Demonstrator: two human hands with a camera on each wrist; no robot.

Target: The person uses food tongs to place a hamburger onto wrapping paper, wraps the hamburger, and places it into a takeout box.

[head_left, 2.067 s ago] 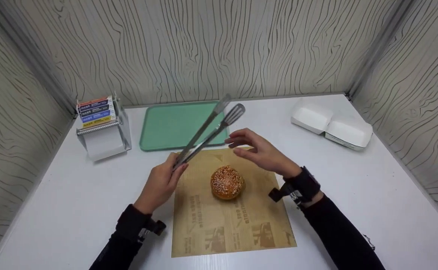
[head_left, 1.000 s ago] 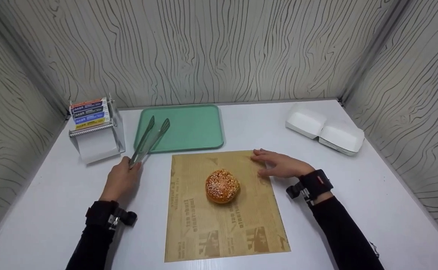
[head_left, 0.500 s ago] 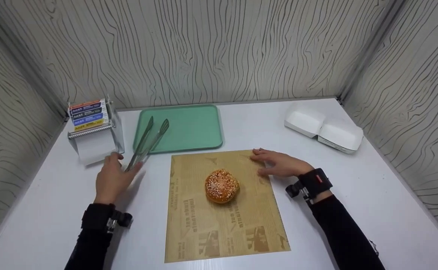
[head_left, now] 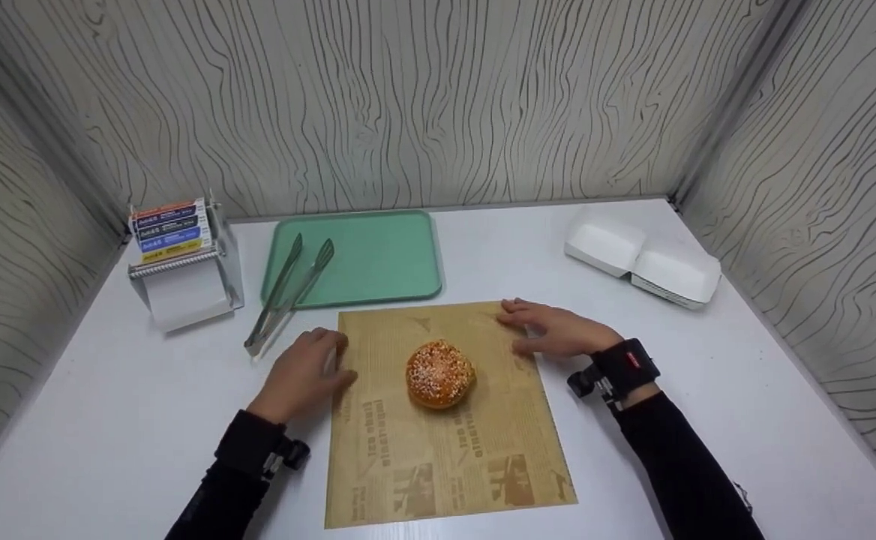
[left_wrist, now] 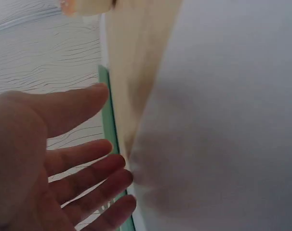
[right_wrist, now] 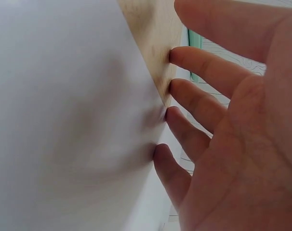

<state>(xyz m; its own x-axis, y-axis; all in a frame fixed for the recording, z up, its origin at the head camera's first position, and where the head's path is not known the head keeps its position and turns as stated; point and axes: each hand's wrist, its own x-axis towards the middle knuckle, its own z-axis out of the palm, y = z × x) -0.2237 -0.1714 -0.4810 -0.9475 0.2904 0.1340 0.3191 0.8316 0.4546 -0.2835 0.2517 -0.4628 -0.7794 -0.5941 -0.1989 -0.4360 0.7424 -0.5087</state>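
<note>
A round bun point(head_left: 439, 374) topped with seeds sits near the middle of a brown printed sheet of wrapping paper point(head_left: 453, 439). My left hand point(head_left: 304, 379) is at the paper's left edge, thumb and fingers spread with nothing between them. In the left wrist view, its fingers point(left_wrist: 95, 187) reach toward the paper's corner. My right hand point(head_left: 562, 330) rests at the upper right corner of the sheet. In the right wrist view, its fingertips point(right_wrist: 174, 87) press lightly on the paper and the white table. Metal tongs point(head_left: 288, 296) lie spread, tips over the green tray point(head_left: 385, 259).
Behind the paper, the green tray lies flat by the wall. A dispenser point(head_left: 183, 262) with colored label rolls stands at the back left. An unfolded white takeout box point(head_left: 644, 259) is at the back right. Patterned panels point(head_left: 378, 105) enclose the white table point(head_left: 108, 420).
My left hand put the tongs down with their tips on the tray, let go and moved right to the paper's edge. My right hand settled onto the paper's upper right corner.
</note>
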